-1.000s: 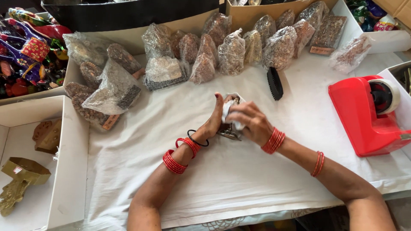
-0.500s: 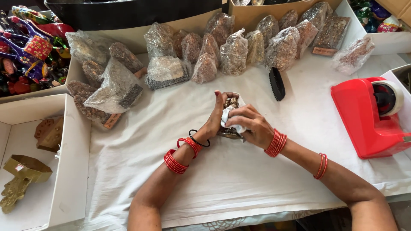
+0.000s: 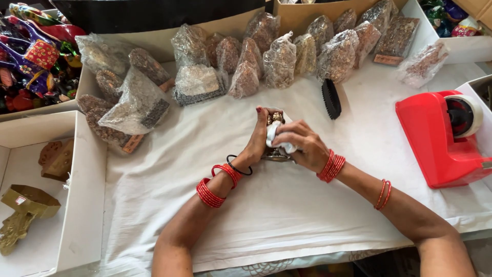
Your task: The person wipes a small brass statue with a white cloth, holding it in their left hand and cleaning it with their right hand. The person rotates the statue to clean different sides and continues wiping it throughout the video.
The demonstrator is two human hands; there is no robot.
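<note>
Ornament (image 3: 275,119), small, gilt: mid-cloth (image 3: 287,215), gripped upright in left hand (image 3: 257,141); right hand (image 3: 301,146) presses white rag (image 3: 273,134) on it; detail possibly metal, mostly hidden; brush (image 3: 331,98) near

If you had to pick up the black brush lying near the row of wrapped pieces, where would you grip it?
Grip the black brush across its narrow width at mid-length, coming from above. It lies flat on the white sheet, long and slim, with free space on both long sides, apart from the bagged pieces.
</note>
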